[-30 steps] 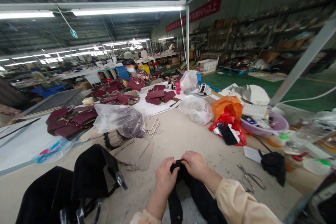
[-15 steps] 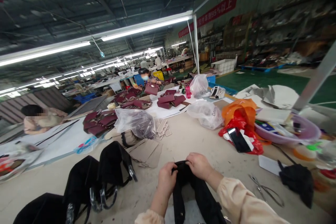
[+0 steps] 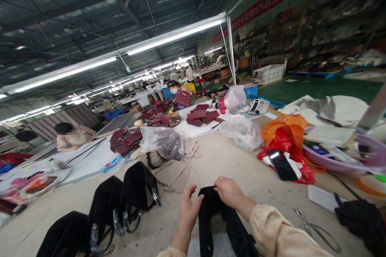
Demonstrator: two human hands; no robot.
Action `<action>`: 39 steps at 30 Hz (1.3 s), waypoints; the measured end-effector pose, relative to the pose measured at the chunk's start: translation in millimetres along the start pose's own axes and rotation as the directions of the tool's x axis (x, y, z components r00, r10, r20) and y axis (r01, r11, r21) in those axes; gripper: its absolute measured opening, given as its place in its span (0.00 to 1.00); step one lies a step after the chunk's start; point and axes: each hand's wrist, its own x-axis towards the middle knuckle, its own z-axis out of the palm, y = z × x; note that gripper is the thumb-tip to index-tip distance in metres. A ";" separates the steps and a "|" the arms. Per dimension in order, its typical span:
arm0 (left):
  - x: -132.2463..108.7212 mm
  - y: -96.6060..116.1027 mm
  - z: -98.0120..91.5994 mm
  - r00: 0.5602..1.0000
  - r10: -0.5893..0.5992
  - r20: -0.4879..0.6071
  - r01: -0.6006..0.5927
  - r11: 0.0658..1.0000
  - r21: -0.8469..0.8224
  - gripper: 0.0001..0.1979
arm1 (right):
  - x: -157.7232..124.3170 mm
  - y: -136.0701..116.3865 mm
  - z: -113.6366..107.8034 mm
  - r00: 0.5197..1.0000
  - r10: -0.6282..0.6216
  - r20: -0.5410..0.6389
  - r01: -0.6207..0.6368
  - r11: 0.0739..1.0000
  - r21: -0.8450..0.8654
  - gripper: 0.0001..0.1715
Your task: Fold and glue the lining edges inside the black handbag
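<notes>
A black bag piece with straps (image 3: 212, 217) lies on the worktable (image 3: 223, 160) right in front of me. My left hand (image 3: 188, 211) rests against its left edge, thumb and fingers stretched out and apart. My right hand (image 3: 230, 193) curls over the top edge of the black piece and pinches it. Both forearms come up from the bottom of the view; the right one wears a pale peach sleeve (image 3: 280, 235).
Black handbags (image 3: 120, 204) stand at the left, cardboard pieces (image 3: 173, 172) beyond them. Scissors (image 3: 316, 231) and a black cloth (image 3: 360, 221) lie at the right, near a phone (image 3: 282, 164) on red and orange plastic bags. Maroon bags (image 3: 199, 114), clear plastic bags and seated people fill the far end.
The camera has tilted up and to the left. My left hand has loosened from the black piece and its fingers have spread; my right hand still holds the top edge.
</notes>
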 end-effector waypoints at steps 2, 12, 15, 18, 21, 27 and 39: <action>-0.5 2.6 -2.0 0.986 0.165 0.003 -0.164 0.977 0.136 0.11 | 0.0 0.6 1.2 1.000 -0.007 0.000 0.007 1.000 0.006 0.12; 6.2 12.4 18.5 0.973 0.207 0.102 -0.231 0.885 0.404 0.08 | 1.9 3.6 7.8 1.000 -0.007 -0.003 0.007 0.999 0.047 0.11; 8.9 22.9 25.0 0.980 0.172 0.098 -0.198 0.868 0.455 0.07 | 2.0 3.4 9.1 1.000 0.005 -0.009 -0.004 0.999 0.046 0.11; 9.4 29.2 30.1 0.988 0.129 0.086 -0.155 0.867 0.474 0.04 | 1.9 3.2 9.8 1.000 0.014 -0.013 -0.014 0.999 0.043 0.11; 11.0 28.9 32.6 0.990 0.109 0.089 -0.138 0.872 0.469 0.05 | 2.0 2.6 9.9 1.000 0.020 -0.015 -0.019 0.999 0.043 0.11; 18.8 18.3 30.2 0.973 0.192 0.130 -0.229 0.890 0.393 0.08 | 2.8 1.4 10.2 1.000 0.012 -0.006 -0.012 0.999 0.048 0.10; 13.8 28.5 29.2 0.976 0.185 0.114 -0.217 0.867 0.449 0.06 | 3.6 1.5 7.6 1.000 0.017 0.004 -0.018 0.998 0.061 0.10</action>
